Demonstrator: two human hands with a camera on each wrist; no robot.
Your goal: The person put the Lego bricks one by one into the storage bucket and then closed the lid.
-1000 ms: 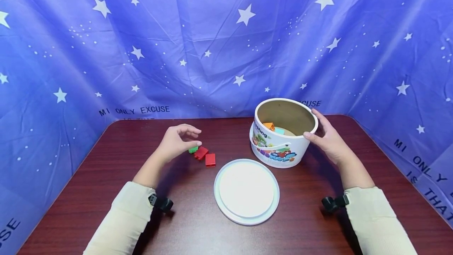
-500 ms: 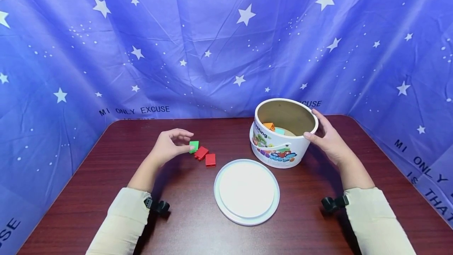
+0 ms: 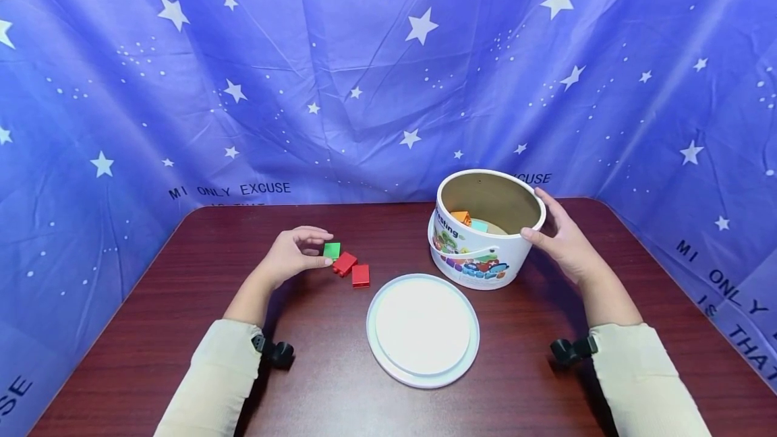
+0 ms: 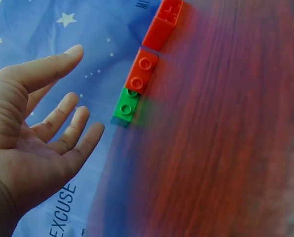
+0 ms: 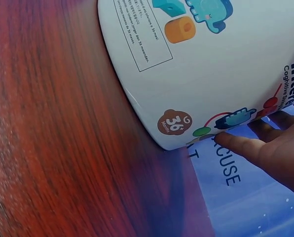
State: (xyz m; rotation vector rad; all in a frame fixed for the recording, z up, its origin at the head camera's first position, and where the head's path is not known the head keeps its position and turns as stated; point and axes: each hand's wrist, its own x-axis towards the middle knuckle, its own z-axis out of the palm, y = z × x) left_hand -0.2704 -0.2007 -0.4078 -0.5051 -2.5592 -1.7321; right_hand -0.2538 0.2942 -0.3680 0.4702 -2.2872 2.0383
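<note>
My left hand (image 3: 293,258) hovers beside a green toy brick (image 3: 332,250), its thumb and fingers spread apart with nothing between them. In the left wrist view the fingertips stop short of the green brick (image 4: 125,108), which meets a red brick (image 4: 143,71) at its end. A second red brick (image 3: 361,275) lies a little nearer the round lid. On the right, my right hand (image 3: 561,238) holds the side of a white bucket (image 3: 479,265) near its rim, thumb in front and fingers behind. An orange block (image 3: 461,217) and a light blue block (image 3: 479,225) show inside.
A round white lid (image 3: 423,329) lies flat on the dark wooden table (image 3: 328,369), in front of the bucket and between the arms. The bucket's white handle hangs down at its front. A blue starry curtain (image 3: 364,86) surrounds the table's back and sides.
My left hand has drawn back left and slightly down, so more of the green brick shows, its face turned upward. The right hand and bucket have stayed in place.
</note>
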